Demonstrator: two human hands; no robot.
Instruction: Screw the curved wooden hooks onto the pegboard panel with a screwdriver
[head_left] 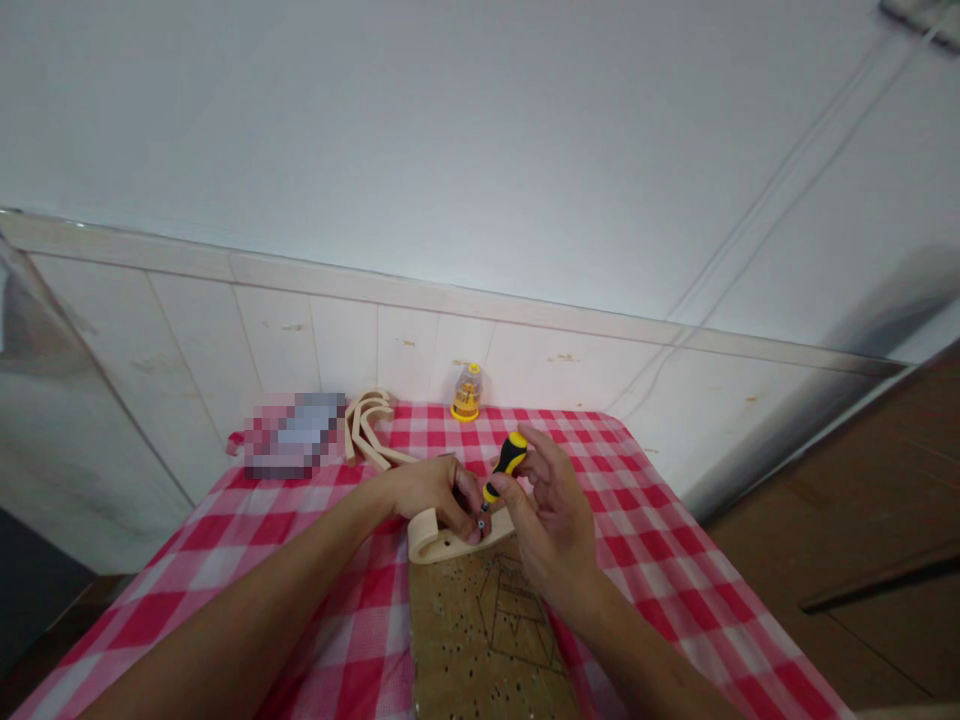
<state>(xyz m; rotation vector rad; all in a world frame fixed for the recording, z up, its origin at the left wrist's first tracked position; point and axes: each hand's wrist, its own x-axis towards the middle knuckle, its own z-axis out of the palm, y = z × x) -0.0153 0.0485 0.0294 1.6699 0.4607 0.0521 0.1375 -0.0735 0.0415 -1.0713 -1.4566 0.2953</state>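
Note:
My right hand (551, 510) is wrapped around a yellow and black screwdriver (513, 452), which tilts with its tip down to the left. Below the tip is a small shiny screw (481, 524), partly hidden by fingers. The fingers of my left hand (442, 490) are pinched around that screw, low over a curved pale wooden piece (425, 545). One dark hole shows in the wooden piece, left of the fingers. This piece lies across the far end of a wooden board (457, 640) marked with many small holes and drawn lines.
Several curved wooden strips (367, 430) lie at the far left of the checkered tablecloth (360, 640), beside a blurred-out object (296, 435). A clear and yellow bit container (466, 395) stands near the panelled wall (345, 340). A brown surface (862, 560) is at the right.

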